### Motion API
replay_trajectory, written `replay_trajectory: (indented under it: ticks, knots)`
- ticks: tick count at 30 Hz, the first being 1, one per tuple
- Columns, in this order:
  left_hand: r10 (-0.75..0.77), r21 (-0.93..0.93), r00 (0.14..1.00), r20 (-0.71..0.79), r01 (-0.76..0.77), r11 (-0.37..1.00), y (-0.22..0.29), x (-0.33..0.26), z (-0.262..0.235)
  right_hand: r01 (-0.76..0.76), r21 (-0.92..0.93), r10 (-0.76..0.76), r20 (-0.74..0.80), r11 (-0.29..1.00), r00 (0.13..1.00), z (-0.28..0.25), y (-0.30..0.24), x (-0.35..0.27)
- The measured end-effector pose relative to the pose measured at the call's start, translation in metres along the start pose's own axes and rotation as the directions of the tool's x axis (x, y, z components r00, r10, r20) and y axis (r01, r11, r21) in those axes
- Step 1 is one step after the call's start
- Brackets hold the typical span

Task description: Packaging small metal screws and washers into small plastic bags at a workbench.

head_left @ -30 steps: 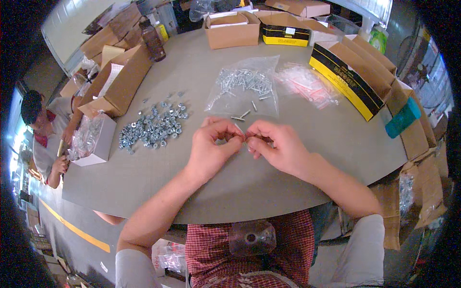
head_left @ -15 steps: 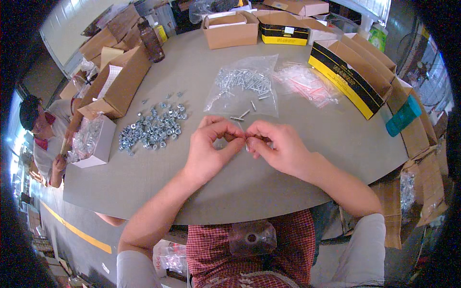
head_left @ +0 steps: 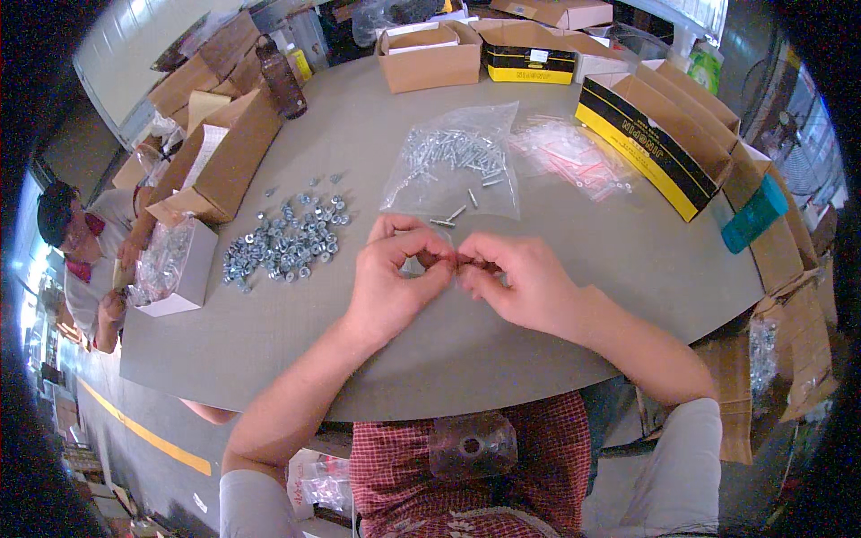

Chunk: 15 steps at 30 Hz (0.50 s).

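Fingertip to fingertip above the middle of the table, my left hand (head_left: pixel 399 273) and my right hand (head_left: pixel 511 273) pinch what looks like a small clear zip bag (head_left: pixel 414 265). Most of it is hidden behind the fingers, and a reddish bit shows between the tips. Just beyond lie a few loose metal pins or screws (head_left: pixel 456 213). Farther off, a large clear plastic bag (head_left: pixel 498 193) spreads flat with many more of them. To the left sits a loose pile of silvery nuts (head_left: pixel 287 240). Flat clear bags with red lines (head_left: pixel 574 157) are heaped at the right.
A black-and-yellow box (head_left: pixel 637 143) and a teal cylinder (head_left: pixel 755 215) stand right. Cardboard boxes (head_left: pixel 430 67) line the far edge. At left are a dark bottle (head_left: pixel 281 79), a long carton (head_left: pixel 220 166) and a white box (head_left: pixel 190 273) of bagged parts. A co-worker (head_left: pixel 85 242) sits beyond.
My right fingers have shifted slightly at the pinch, and its thumb has drawn up a little. My left hand has barely moved; the things on the table lie as before.
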<state>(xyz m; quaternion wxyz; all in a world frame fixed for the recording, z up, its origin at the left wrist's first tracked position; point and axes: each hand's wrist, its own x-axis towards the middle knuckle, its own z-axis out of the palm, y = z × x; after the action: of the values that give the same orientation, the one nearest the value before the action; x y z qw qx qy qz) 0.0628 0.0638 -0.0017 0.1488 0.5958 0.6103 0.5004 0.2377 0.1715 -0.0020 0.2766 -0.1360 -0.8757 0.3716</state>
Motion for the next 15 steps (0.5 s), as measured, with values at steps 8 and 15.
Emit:
replay_trajectory:
  ticks: [8,15]
  knots:
    - [-0.061,-0.062,0.998,-0.008,0.060,0.996,0.0035,-0.0010,0.0005,0.094,-0.081,-0.093,0.019,0.992,0.996,-0.0004,-0.0069,-0.0021]
    - [-0.056,-0.030,0.998,0.017,0.056,0.998,0.0048,-0.0018,0.0010,0.079,-0.062,-0.078,0.023,0.995,0.997,0.0001,-0.0004,-0.0021]
